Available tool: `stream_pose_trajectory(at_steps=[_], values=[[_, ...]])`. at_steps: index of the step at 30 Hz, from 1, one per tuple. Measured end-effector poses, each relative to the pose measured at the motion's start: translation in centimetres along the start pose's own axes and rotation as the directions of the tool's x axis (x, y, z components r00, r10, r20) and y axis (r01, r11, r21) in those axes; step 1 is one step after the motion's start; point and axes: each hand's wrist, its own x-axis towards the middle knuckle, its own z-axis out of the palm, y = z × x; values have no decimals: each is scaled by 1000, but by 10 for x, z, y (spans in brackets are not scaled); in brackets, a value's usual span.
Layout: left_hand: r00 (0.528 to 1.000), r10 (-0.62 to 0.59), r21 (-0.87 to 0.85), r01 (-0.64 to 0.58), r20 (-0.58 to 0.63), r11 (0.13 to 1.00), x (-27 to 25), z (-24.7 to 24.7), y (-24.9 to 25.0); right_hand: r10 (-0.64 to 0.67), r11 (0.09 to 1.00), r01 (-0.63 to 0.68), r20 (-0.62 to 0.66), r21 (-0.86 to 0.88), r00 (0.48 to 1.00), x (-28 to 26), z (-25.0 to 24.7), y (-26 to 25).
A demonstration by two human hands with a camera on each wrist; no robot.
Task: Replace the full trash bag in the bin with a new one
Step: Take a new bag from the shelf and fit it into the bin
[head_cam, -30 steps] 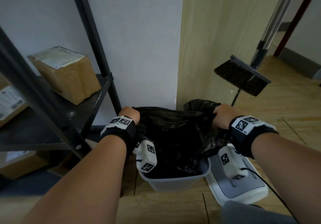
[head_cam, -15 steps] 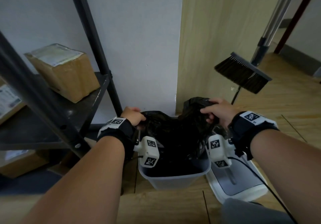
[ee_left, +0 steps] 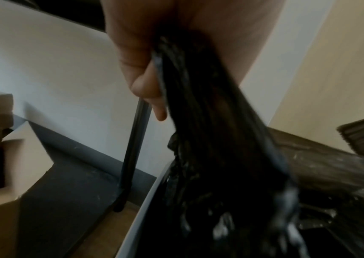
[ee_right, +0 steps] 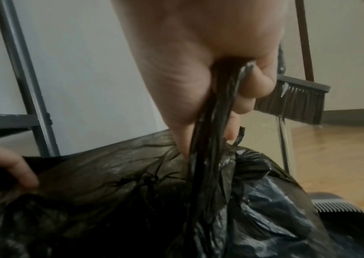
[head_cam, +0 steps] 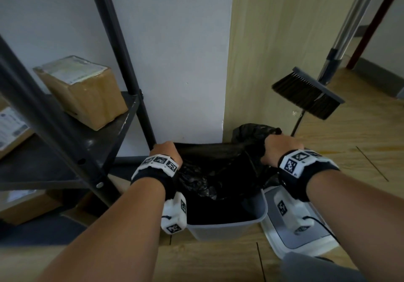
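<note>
Black plastic, the trash bag hangs taut between our fists above the grey bin. Our left hand and right hand each clench a gathered top edge. The broom is beyond the right fist, the shelf post beyond the left.

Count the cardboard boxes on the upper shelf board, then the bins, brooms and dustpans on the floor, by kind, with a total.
Brown cardboard boxes on the dark metal shelf: 2
Grey plastic bin: 1
Dark-bristled broom with a metal handle: 1
White and grey dustpan: 1
Total: 5
</note>
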Motion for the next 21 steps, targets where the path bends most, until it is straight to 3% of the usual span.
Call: stream_pose_trajectory(at_steps=[4,8,12,16,19,21], values=[[999,29,-40,-28,25,999,1,-1,-5,60,998,-60,5,28,998,9,-1,5],[983,71,-191,-38,168,981,-4,0,8,100,943,-83,-36,322,994,14,6,4],[979,177,-505,-104,98,856,-7,-8,27,37,861,-66,68,504,997,18,6,2],[985,171,-693,-122,3,711,-9,-20,33,33,798,-97,117,594,993,23,7,0],[984,178,-703,-145,-26,696,-12,-22,33,121,608,-143,88,781,989,20,-1,-3],[987,159,-680,-119,-3,724,-14,-22,31,146,599,-137,60,789,987,22,-3,-2]])
